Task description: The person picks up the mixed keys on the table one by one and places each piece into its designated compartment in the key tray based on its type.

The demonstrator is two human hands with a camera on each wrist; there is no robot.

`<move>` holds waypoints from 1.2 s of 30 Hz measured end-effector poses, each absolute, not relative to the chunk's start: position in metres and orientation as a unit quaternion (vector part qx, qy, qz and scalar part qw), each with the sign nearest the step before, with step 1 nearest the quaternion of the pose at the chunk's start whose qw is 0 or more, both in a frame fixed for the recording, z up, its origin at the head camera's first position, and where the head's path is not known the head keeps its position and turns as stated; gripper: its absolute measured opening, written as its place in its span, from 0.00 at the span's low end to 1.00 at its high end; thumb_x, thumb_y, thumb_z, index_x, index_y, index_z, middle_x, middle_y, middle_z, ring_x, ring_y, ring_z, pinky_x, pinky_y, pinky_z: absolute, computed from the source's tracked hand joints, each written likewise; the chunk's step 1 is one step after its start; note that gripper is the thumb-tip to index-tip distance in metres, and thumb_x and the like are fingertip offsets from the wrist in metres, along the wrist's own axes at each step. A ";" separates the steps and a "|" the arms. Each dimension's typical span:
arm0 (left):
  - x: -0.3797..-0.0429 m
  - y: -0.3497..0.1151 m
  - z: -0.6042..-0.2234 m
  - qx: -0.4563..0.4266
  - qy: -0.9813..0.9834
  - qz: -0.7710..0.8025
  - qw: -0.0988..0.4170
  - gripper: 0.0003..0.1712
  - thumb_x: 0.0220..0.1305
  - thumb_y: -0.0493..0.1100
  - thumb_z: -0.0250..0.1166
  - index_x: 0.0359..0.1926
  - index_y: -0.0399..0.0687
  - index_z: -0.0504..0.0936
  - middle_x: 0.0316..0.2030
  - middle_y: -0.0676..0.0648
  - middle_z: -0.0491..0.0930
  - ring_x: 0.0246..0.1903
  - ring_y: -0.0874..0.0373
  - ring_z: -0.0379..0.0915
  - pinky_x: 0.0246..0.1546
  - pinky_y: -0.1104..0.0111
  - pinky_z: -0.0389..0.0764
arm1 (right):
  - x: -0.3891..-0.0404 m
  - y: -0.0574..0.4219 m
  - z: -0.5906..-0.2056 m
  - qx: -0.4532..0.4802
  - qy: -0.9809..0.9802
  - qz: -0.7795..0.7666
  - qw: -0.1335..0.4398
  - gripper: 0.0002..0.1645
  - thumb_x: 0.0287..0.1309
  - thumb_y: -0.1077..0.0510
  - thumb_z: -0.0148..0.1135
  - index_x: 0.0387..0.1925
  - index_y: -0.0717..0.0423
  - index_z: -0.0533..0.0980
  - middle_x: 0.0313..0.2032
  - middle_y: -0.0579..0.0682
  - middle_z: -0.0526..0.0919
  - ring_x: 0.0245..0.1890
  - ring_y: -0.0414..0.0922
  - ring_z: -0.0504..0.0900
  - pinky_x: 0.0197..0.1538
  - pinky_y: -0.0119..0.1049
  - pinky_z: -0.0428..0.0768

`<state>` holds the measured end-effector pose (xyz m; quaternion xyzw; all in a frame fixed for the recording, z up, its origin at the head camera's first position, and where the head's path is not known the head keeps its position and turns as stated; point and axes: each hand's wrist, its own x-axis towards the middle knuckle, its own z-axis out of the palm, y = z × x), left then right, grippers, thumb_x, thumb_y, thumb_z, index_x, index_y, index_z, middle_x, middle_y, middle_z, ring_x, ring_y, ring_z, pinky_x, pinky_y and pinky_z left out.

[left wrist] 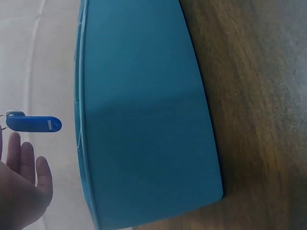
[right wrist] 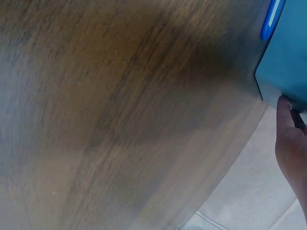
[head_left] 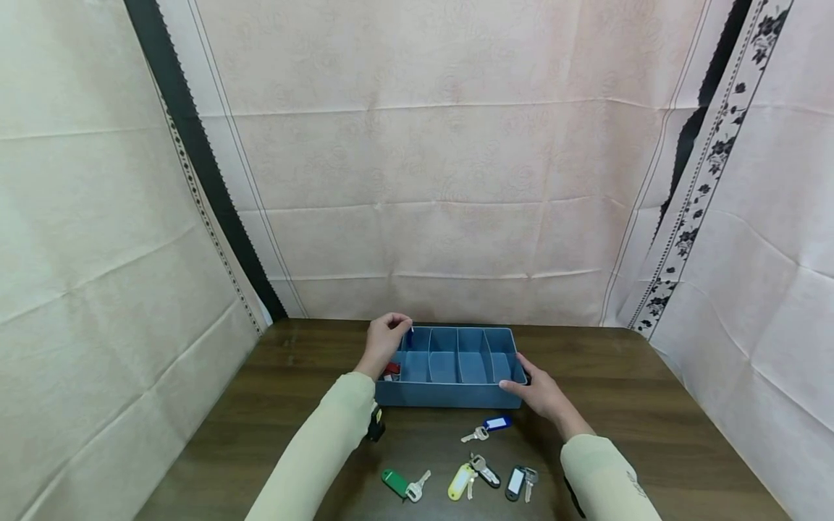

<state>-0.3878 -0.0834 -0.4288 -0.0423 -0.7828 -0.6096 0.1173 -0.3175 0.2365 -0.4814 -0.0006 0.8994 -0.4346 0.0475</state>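
My left hand (head_left: 387,340) is raised over the left part of a blue compartment box (head_left: 449,395). From its fingertips hangs a blue key tag (left wrist: 33,124) with a metal ring, above the second compartment from the left. The key itself is hidden by the fingers. In the leftmost compartment lies a red key tag (head_left: 392,367), partly covered by the left wrist. My right hand (head_left: 537,389) holds the box's right end, thumb at the front corner and fingers along the side. The other compartments to the right show bare bottoms.
In front of the box lie several tagged keys on the wooden table (head_left: 625,420): a blue tag (head_left: 497,422), a green tag (head_left: 394,483), a yellow tag (head_left: 460,482) overlapping a black one, and another black tag (head_left: 515,483). Pale cloth (head_left: 443,181) hangs behind and at both sides.
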 end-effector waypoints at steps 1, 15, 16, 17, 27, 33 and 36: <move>-0.388 -0.083 -0.429 -0.040 -0.784 -0.608 0.117 0.08 0.68 0.43 0.65 0.41 0.43 0.86 0.38 0.47 0.82 0.37 0.54 0.73 0.38 0.65 0.75 | -0.318 0.236 -0.482 0.000 0.899 -0.435 0.048 0.57 0.61 0.34 0.62 0.79 0.52 0.46 0.74 0.67 0.52 0.71 0.70 0.52 0.64 0.69 0.58; -0.394 -0.089 -0.435 -0.057 -0.815 -0.566 0.108 0.09 0.68 0.44 0.66 0.45 0.46 0.85 0.41 0.48 0.82 0.40 0.53 0.75 0.44 0.62 0.79 | -0.318 0.234 -0.481 -0.005 0.897 -0.439 0.050 0.58 0.59 0.32 0.62 0.79 0.52 0.46 0.74 0.67 0.52 0.70 0.71 0.53 0.63 0.70 0.58; -0.394 -0.089 -0.435 -0.056 -0.816 -0.566 0.106 0.09 0.67 0.44 0.66 0.45 0.46 0.85 0.41 0.48 0.82 0.41 0.53 0.75 0.45 0.61 0.79 | -0.318 0.234 -0.481 -0.004 0.897 -0.439 0.050 0.59 0.58 0.31 0.62 0.79 0.51 0.46 0.74 0.67 0.52 0.70 0.71 0.53 0.63 0.70 0.58; -0.394 -0.089 -0.434 -0.056 -0.816 -0.566 0.106 0.09 0.68 0.44 0.66 0.45 0.46 0.85 0.41 0.47 0.82 0.41 0.53 0.75 0.45 0.61 0.79 | -0.318 0.235 -0.481 -0.004 0.897 -0.439 0.049 0.59 0.58 0.31 0.62 0.79 0.51 0.46 0.74 0.67 0.52 0.70 0.71 0.53 0.63 0.70 0.58; -0.391 -0.088 -0.428 -0.055 -0.820 -0.562 0.095 0.12 0.68 0.47 0.66 0.47 0.46 0.84 0.43 0.48 0.81 0.42 0.51 0.74 0.47 0.61 0.79 | -0.320 0.236 -0.481 0.001 0.898 -0.438 0.052 0.54 0.64 0.38 0.62 0.79 0.52 0.46 0.74 0.67 0.52 0.71 0.70 0.52 0.63 0.70 0.58; -0.384 -0.083 -0.425 -0.071 -0.822 -0.558 0.092 0.12 0.69 0.46 0.65 0.48 0.46 0.84 0.44 0.48 0.81 0.43 0.51 0.74 0.48 0.60 0.79 | -0.317 0.236 -0.480 0.004 0.897 -0.439 0.052 0.54 0.64 0.38 0.62 0.79 0.52 0.46 0.74 0.67 0.51 0.71 0.71 0.52 0.63 0.70 0.58; -0.380 -0.081 -0.424 -0.079 -0.822 -0.557 0.088 0.11 0.68 0.46 0.66 0.48 0.47 0.84 0.44 0.48 0.81 0.44 0.52 0.74 0.49 0.61 0.79 | -0.316 0.237 -0.480 0.004 0.898 -0.437 0.051 0.54 0.64 0.38 0.62 0.79 0.52 0.46 0.74 0.68 0.51 0.70 0.71 0.52 0.62 0.71 0.58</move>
